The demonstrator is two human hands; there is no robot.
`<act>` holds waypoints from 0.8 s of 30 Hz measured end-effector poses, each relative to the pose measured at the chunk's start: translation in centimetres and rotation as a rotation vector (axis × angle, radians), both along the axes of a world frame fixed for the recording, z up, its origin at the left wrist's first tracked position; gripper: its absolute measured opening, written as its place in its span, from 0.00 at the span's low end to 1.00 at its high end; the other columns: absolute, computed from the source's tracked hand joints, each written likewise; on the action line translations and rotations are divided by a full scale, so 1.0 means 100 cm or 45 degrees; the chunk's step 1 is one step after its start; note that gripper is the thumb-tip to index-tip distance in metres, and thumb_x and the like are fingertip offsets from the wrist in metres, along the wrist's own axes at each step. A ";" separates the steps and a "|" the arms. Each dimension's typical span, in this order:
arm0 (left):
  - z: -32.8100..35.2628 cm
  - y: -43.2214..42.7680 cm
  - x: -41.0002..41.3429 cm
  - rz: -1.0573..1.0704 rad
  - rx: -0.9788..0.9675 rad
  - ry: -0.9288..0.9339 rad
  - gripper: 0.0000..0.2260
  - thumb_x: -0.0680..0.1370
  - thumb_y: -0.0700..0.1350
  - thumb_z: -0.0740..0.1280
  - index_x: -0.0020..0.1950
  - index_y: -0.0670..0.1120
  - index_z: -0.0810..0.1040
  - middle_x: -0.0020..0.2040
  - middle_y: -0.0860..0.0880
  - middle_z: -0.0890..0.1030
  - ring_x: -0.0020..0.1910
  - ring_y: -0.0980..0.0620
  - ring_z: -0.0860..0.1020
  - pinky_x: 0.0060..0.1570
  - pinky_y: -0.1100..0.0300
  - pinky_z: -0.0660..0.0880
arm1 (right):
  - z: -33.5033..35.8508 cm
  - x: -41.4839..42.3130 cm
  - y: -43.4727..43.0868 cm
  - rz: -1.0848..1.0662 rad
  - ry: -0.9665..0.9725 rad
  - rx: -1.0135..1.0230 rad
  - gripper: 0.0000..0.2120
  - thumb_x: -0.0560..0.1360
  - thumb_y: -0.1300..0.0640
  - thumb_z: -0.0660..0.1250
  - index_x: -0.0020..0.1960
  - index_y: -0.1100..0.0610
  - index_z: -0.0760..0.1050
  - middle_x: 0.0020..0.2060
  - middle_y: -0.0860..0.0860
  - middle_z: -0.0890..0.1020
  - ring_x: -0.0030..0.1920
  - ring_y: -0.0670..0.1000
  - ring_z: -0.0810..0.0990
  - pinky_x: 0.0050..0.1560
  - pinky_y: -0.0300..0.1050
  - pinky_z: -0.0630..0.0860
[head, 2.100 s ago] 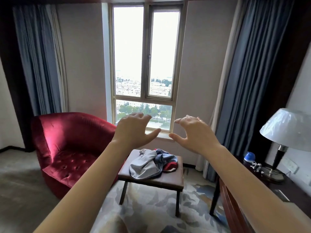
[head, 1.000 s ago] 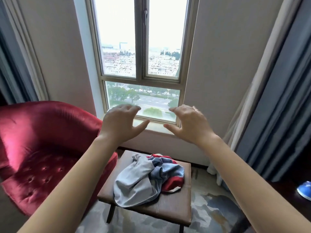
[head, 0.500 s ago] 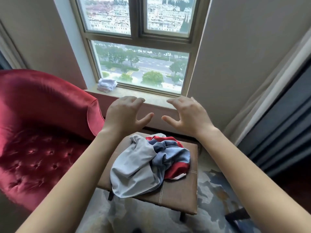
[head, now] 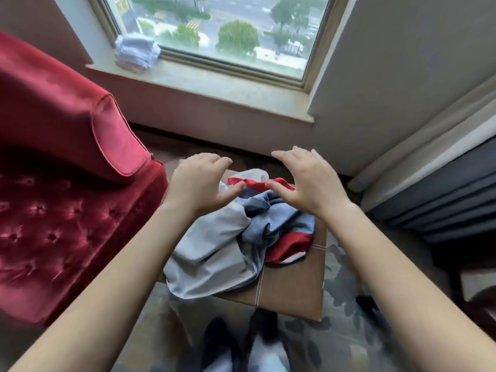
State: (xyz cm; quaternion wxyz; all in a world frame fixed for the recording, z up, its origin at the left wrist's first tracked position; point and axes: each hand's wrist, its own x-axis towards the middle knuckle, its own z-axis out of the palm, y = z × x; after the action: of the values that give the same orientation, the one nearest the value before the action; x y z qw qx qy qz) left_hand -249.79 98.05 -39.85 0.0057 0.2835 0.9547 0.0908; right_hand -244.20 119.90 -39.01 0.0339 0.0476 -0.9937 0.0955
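Grey, blue and red clothes pile (head: 236, 237) lies on brown stool (head: 292, 288) | left hand (head: 196, 183), right hand (head: 308, 181) are held above pile, fingers loosely curved, nothing gripped | red armchair (head: 67, 157) left of stool

Hotel-ish room, daylight coming in through a window (head: 214, 30) up past the fingers (head: 287, 157), trees and a road way down outside. Beige sill (head: 214, 87) runs under it. Left of the fingers there's a big red velvet armchair (head: 67, 183) with a buttoned seat. To the right, a plain pale wall (head: 402, 63), then a sheer curtain (head: 429, 130) and a heavier grey-blue one (head: 442, 189) hanging beside it. Below the fingers sits a brown stitched stool (head: 295, 285) on a blotchy grey-blue rug (head: 349, 331).
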 end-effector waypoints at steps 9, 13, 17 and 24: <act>-0.097 0.041 -0.031 0.048 0.098 -0.088 0.27 0.68 0.64 0.60 0.57 0.46 0.78 0.49 0.47 0.82 0.50 0.44 0.79 0.48 0.51 0.75 | -0.110 -0.048 0.044 0.041 -0.185 -0.059 0.32 0.69 0.37 0.66 0.68 0.52 0.68 0.57 0.52 0.77 0.66 0.57 0.70 0.65 0.57 0.65; -0.157 0.057 -0.038 0.076 0.081 -0.155 0.35 0.62 0.69 0.65 0.61 0.47 0.76 0.52 0.47 0.80 0.52 0.45 0.78 0.49 0.52 0.74 | -0.170 -0.064 0.056 0.032 -0.437 0.010 0.48 0.61 0.31 0.70 0.75 0.44 0.54 0.69 0.54 0.65 0.71 0.59 0.61 0.62 0.59 0.67; -0.227 0.056 -0.043 0.128 -0.091 -0.271 0.46 0.57 0.74 0.63 0.71 0.53 0.67 0.68 0.43 0.70 0.67 0.41 0.68 0.62 0.45 0.68 | -0.237 -0.079 0.063 0.125 -0.640 0.108 0.62 0.54 0.31 0.74 0.74 0.36 0.36 0.76 0.53 0.46 0.76 0.58 0.46 0.66 0.63 0.64; -0.340 0.038 -0.037 0.190 -0.228 -0.518 0.57 0.52 0.77 0.64 0.74 0.65 0.41 0.78 0.45 0.45 0.76 0.41 0.48 0.67 0.34 0.59 | -0.341 -0.084 0.054 0.245 -0.732 0.180 0.70 0.49 0.38 0.79 0.71 0.34 0.29 0.76 0.49 0.36 0.76 0.59 0.37 0.64 0.74 0.58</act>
State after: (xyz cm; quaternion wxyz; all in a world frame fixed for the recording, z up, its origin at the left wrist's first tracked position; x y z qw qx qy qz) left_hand -253.53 101.85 -73.88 0.2165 0.1864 0.9564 0.0613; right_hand -252.61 125.33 -73.15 -0.2613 0.1148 -0.9576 0.0387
